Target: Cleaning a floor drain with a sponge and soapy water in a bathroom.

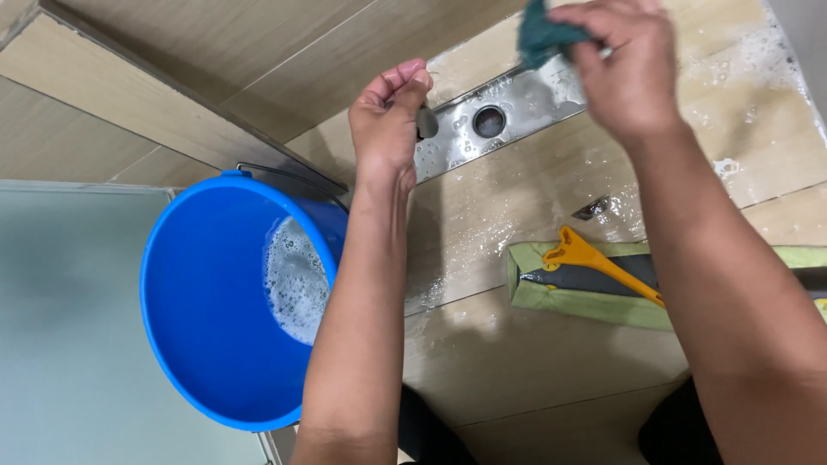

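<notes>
My left hand [389, 116] is closed around a small dark metal piece [426, 123], held just left of the long steel floor drain channel [517, 108]. A round drain hole [488, 121] shows in that channel. My right hand [622, 60] grips a dark green scrubbing pad [543, 33] above the right part of the channel. The tiles around the drain are wet and soapy.
A blue bucket [202, 301] with foamy water stands at the left, beside a frosted glass panel [69, 327]. An orange-handled scraper [594, 258] lies on a green and grey pad [586, 288] at the right. My knees are at the bottom edge.
</notes>
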